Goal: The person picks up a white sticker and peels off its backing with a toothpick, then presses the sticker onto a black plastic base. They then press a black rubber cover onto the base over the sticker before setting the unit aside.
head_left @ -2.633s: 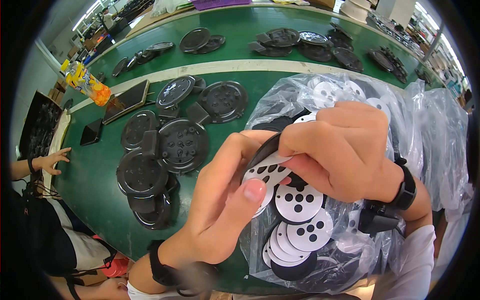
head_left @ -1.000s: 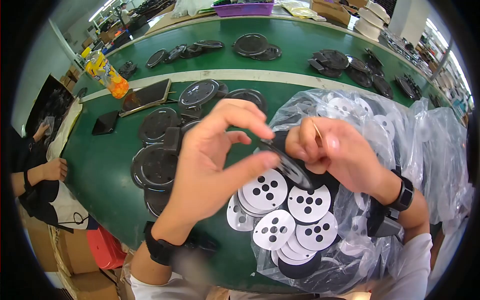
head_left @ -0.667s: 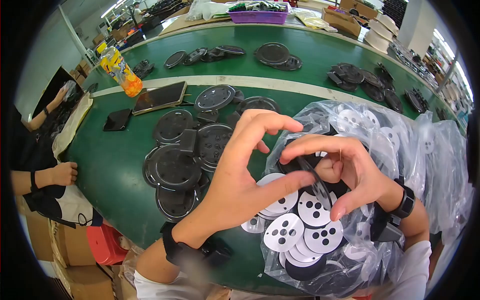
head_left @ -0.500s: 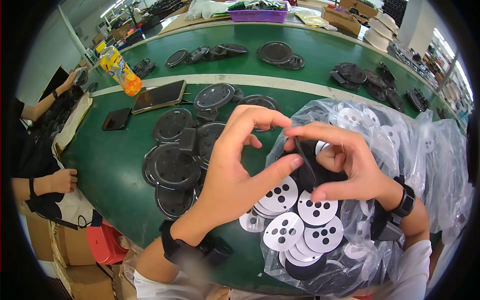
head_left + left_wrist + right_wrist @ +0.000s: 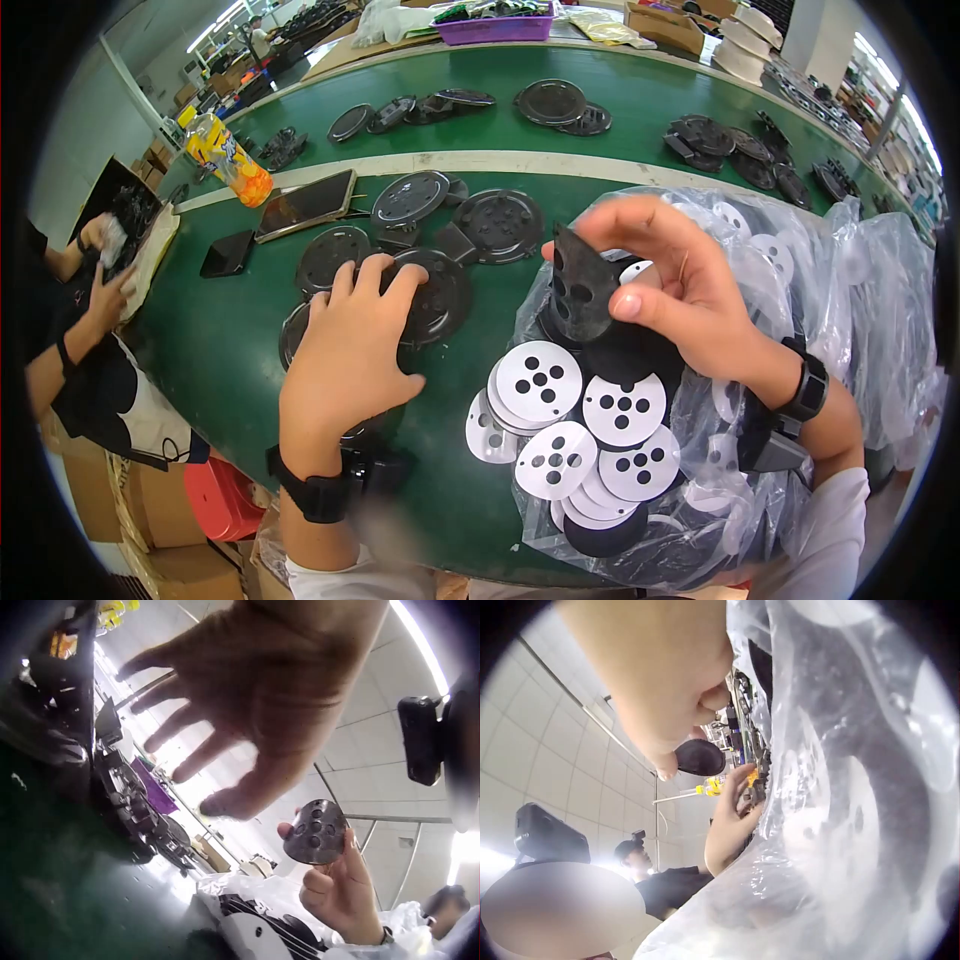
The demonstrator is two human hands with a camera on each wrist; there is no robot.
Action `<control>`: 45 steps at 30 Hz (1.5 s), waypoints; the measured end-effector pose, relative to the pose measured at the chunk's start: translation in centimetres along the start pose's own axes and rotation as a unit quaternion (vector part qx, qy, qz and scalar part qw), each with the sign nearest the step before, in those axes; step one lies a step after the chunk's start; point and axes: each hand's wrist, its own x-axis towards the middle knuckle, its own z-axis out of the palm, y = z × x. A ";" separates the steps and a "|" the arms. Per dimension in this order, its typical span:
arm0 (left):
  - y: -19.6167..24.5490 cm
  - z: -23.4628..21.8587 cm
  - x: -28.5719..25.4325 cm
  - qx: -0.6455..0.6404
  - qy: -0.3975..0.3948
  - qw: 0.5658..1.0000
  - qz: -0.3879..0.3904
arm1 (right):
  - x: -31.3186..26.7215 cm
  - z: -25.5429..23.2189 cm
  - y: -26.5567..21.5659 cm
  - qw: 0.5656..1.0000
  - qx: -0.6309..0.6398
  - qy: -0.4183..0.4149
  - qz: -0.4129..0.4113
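Observation:
In the head view my right hand (image 5: 690,285) pinches a thin black disc with several round holes (image 5: 600,310) between thumb and fingers. The disc stands on edge, slightly bent, above white discs with black holes (image 5: 540,382). The left wrist view shows the held black disc (image 5: 300,847) face on. My left hand (image 5: 345,365) is over a group of glossy black round plates (image 5: 500,225), fingers spread and holding nothing. Its fingertips overlap one black plate (image 5: 440,300), and the palm hides others.
A clear plastic bag (image 5: 840,290) with more discs lies at right. Two phones, one dark (image 5: 228,254) and one larger (image 5: 305,205), and an orange drink bottle (image 5: 225,160) are at left. Black plates (image 5: 550,102) lie beyond the pale strip (image 5: 480,160). Another person's hands (image 5: 105,300) work at far left.
Both hands were together at a white-faced disc. Later they held a black disc between them. The left hand has let go and moved left to the black plates; the right keeps the disc.

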 end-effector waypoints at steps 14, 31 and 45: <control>1.3 -0.7 1.8 -0.449 0.030 0.892 0.039 | 0.1 -0.1 -0.5 0.996 -0.033 -0.004 -0.077; 6.2 1.8 0.9 -0.758 0.098 0.644 -0.016 | 0.2 -0.4 -0.5 0.951 -0.259 0.066 -0.153; 7.0 1.7 0.7 -0.753 0.078 0.652 -0.026 | 0.2 -0.5 -0.6 0.945 -0.282 0.063 -0.155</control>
